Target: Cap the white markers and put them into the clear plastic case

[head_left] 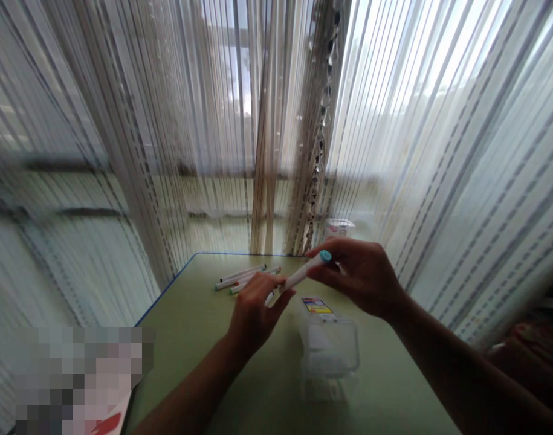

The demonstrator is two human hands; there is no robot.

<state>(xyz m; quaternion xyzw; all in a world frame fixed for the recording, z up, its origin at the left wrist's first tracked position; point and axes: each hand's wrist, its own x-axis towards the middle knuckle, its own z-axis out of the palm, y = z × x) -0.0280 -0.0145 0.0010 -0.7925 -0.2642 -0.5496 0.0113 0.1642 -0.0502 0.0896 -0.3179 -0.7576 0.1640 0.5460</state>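
Right hand point(358, 269): one, thumb and fingers pinching the white marker point(301, 273) near its teal end
Left hand point(258, 305): one, fingertips closed on the marker's other end
White marker: one, held tilted above the table point(181, 338)
Loose pens point(240, 279): at least three, lying beyond the left hand, partly hidden
Clear box point(333, 344): one, nearer the body, with one colourful label point(318, 306)
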